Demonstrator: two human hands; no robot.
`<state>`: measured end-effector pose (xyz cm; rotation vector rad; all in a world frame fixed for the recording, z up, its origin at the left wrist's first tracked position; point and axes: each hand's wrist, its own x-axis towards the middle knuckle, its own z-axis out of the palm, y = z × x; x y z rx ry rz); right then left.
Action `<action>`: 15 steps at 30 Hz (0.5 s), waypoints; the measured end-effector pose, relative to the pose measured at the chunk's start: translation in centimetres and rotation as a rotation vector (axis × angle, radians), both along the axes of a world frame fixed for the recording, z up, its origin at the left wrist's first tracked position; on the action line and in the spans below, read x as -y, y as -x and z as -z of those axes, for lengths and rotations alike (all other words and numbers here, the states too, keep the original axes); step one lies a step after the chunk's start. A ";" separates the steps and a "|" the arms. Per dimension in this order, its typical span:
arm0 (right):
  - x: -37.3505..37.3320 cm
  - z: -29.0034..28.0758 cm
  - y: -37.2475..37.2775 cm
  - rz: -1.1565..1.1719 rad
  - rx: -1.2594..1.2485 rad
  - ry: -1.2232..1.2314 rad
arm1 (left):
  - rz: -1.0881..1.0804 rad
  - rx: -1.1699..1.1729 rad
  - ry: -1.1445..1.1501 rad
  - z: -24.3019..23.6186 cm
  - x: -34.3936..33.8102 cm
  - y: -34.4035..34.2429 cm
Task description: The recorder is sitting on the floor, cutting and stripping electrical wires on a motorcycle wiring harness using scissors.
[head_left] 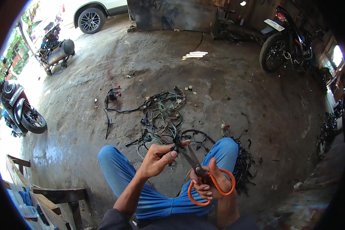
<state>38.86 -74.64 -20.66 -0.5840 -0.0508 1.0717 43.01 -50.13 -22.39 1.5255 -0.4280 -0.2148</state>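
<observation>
A tangled wiring harness [163, 111] with black, green and white wires and small connectors lies on the floor in front of my knees. My left hand [159, 158] pinches a black-wrapped part of it, lifted between my knees. In my right hand [214, 184] is a pair of scissors [197, 167] with orange handles, my fingers and thumb around the loops. The blades point up and left, parted a little, with their tips close to my left fingers and the black wrapping. Whether the blades touch the wrapping I cannot tell.
Black scraps [243, 166] lie beside my right knee. A motorcycle [285, 46] stands far right, a scooter [21, 107] at the left, an air compressor [57, 51] and a white car [99, 13] far left. A wooden bench [51, 205] is near left.
</observation>
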 end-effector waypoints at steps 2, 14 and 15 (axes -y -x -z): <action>-0.5 -0.7 0.3 0.047 0.062 0.044 | -0.041 -0.044 0.090 -0.3 1.0 0.1; -4.5 -1.5 2.5 0.400 0.366 0.397 | -0.155 -0.251 0.441 1.3 3.7 1.8; -4.5 -1.6 2.4 0.377 0.379 0.427 | -0.149 -0.256 0.453 1.3 3.4 1.8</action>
